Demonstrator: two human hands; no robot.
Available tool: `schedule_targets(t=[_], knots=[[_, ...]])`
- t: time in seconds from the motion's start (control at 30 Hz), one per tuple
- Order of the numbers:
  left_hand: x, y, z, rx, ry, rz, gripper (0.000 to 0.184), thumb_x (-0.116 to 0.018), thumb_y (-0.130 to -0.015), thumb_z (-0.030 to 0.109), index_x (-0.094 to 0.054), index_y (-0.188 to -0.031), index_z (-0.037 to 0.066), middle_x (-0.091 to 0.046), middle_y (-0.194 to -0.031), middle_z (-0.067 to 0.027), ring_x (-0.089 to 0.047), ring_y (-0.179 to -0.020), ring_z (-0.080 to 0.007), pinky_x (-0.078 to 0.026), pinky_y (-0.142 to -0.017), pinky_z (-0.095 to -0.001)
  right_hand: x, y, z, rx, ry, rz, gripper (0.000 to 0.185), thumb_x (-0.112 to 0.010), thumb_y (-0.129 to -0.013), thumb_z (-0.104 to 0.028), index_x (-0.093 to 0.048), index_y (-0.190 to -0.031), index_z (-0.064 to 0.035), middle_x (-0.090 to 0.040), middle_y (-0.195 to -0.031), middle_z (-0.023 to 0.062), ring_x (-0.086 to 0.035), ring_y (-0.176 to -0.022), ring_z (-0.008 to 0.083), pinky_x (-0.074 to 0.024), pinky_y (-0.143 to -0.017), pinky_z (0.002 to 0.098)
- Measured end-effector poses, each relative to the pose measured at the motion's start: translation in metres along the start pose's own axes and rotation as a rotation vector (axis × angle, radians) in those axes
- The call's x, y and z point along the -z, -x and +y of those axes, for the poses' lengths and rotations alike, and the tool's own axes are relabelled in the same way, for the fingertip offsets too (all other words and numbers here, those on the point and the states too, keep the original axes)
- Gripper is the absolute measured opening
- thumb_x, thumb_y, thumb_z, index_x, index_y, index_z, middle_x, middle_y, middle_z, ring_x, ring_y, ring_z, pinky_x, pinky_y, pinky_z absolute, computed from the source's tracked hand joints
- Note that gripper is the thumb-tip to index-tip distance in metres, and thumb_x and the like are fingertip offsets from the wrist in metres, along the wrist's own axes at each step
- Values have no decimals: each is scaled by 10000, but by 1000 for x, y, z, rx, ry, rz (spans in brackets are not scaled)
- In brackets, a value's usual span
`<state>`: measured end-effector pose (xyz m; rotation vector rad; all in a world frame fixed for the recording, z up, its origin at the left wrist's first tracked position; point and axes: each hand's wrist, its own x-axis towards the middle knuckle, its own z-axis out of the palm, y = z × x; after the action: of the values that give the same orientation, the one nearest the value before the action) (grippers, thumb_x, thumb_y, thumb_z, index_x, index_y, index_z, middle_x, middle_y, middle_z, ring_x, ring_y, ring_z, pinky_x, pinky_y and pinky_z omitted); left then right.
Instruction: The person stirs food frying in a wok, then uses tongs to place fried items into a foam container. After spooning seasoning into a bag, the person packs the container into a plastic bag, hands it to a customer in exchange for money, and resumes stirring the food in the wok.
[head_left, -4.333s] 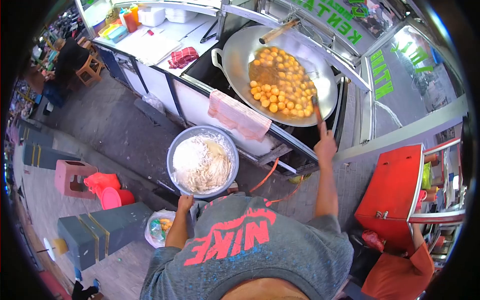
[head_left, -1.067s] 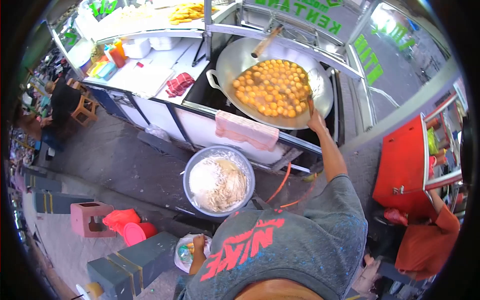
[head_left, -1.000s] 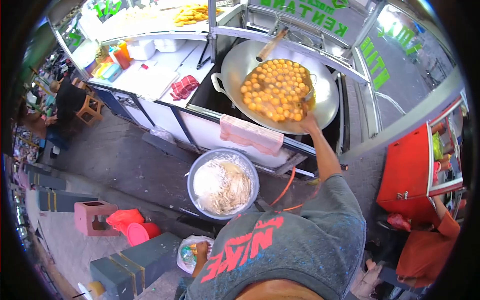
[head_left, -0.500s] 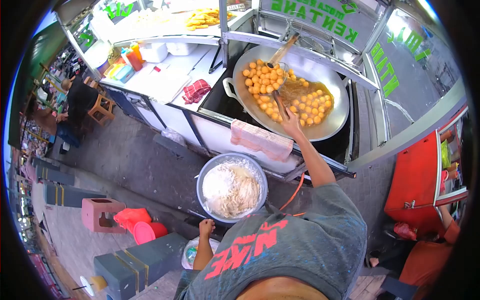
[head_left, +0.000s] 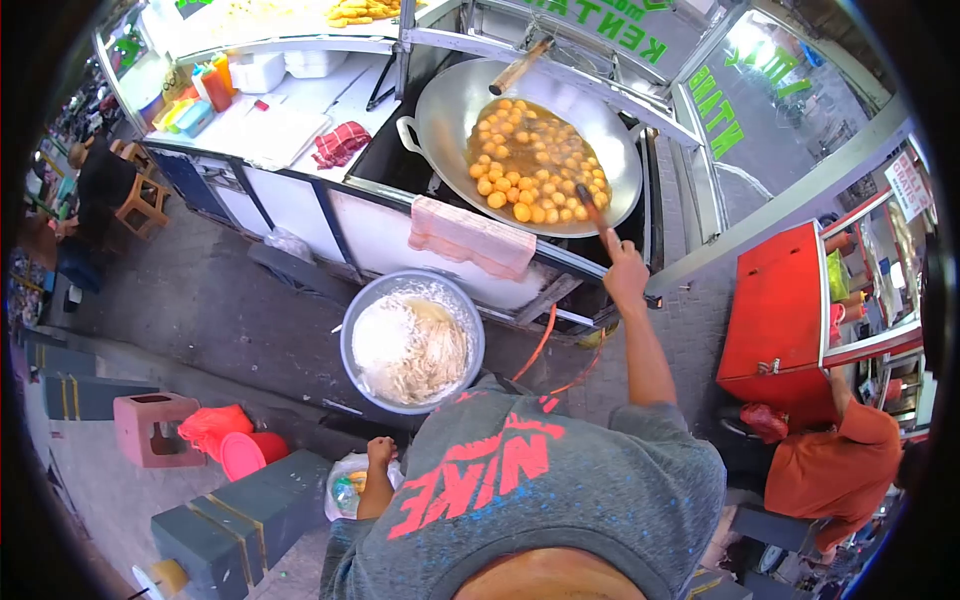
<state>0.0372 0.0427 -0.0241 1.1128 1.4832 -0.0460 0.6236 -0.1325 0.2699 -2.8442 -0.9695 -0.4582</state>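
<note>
My right hand (head_left: 626, 275) is closed round the handle of a utensil (head_left: 592, 208), whose far end reaches into a large metal wok (head_left: 448, 110). Golden round balls (head_left: 538, 195) float in brown oil there, bunched mostly at the near side. My left hand (head_left: 381, 450) hangs low beside a white plastic bag (head_left: 340, 498); its fingers look curled, but whether anything is in them is too small to tell. Between my body and the stall sits a grey-blue tub (head_left: 476, 335) of white flour and pale dough (head_left: 425, 350).
A pink cloth (head_left: 470, 238) hangs on the stall's edge. A wooden-handled tool (head_left: 520, 67) lies across the wok's far rim. Sauce bottles (head_left: 213, 85) and a red checked cloth (head_left: 340, 144) are on the counter. At right are a red cart (head_left: 770, 310) and a person in orange (head_left: 835, 460).
The utensil has swung from the wok's middle to its near right side, and the balls heaped at the left have spread out. The whole view has shifted.
</note>
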Motion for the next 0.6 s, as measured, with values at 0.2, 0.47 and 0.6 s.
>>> schedule_targets(t=[0.2,0.47,0.6], knots=[[-1,1,-1,69,114,28,195,-551,-874,225,-627,-887,46,-630,-694,-67,-582,-498,-150,-431,-414,-275,-17,-89,43,-180,46,-193,690,-562,-740,-13,-349,-1380,-159,-607,-1026,218,-613,-949,387,-502,-781,471],[-12,43,-17,224,261,151,151,-542,-875,188,-623,-866,61,-626,-688,-50,-562,-460,-129,-414,-378,-259,-177,-163,-39,-305,-516,-268,381,-582,-661,-76,-546,-1030,12,-626,-848,185,-635,-770,320,-523,-639,401],[-16,46,-28,216,235,134,161,-534,-880,183,-622,-850,52,-625,-669,-60,-558,-458,-136,-402,-374,-256,-179,-192,-120,-527,-1187,-443,289,-568,-697,-8,-513,-981,-10,-525,-660,77,-533,-527,179,-448,-433,314]])
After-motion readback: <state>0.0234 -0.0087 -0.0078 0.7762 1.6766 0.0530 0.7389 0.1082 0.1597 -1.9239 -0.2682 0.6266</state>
